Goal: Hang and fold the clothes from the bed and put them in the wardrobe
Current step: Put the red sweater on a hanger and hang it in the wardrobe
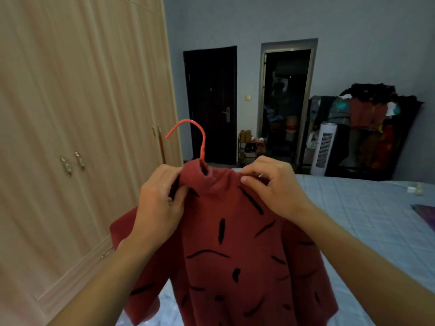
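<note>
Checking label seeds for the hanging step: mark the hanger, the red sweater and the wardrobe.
hanger (203,140): head view, on the hook's stem just above the collar.
red sweater (247,234): head view, on the plain chest front.
wardrobe (82,90): head view, on a closed door panel.

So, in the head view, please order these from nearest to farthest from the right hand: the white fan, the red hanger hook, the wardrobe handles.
1. Red hanger hook, just left of the right hand, above the sweater.
2. Wardrobe handles, farther left, on the closed doors.
3. White fan, far back right, beyond the bed.
</note>
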Action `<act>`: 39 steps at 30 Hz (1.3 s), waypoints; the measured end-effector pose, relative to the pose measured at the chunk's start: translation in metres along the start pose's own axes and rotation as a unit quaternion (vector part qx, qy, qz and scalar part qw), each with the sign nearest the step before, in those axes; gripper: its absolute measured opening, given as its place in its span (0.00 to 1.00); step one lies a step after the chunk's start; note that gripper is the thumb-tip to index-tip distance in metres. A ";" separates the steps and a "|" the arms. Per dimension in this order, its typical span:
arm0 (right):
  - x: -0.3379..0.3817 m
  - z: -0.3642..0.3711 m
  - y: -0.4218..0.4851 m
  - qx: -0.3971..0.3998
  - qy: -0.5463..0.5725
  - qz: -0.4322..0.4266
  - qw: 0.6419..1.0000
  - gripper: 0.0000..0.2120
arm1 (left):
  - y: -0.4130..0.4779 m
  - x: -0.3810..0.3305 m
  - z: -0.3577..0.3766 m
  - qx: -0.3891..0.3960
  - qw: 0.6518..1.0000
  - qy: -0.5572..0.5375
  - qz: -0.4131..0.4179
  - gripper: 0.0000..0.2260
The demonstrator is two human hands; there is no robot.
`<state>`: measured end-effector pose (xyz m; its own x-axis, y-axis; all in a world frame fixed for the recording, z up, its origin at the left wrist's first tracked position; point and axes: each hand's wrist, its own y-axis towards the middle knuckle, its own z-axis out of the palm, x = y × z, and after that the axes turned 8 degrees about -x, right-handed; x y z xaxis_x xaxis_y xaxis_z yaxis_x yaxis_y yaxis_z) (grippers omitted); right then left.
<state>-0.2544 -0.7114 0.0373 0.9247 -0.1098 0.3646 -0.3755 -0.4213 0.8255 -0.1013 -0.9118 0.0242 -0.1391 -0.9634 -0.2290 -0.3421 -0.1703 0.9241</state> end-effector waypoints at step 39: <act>0.029 0.049 0.016 -0.038 -0.027 0.118 0.992 0.09 | -0.011 0.058 -0.052 0.017 0.998 0.024 0.050 0.06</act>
<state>-0.2302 -0.7654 0.0398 0.8119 -0.2457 0.5296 -0.5834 -0.3086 0.7512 -0.0571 -0.9763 0.0170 -0.1303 -0.9841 -0.1203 -0.3597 -0.0662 0.9307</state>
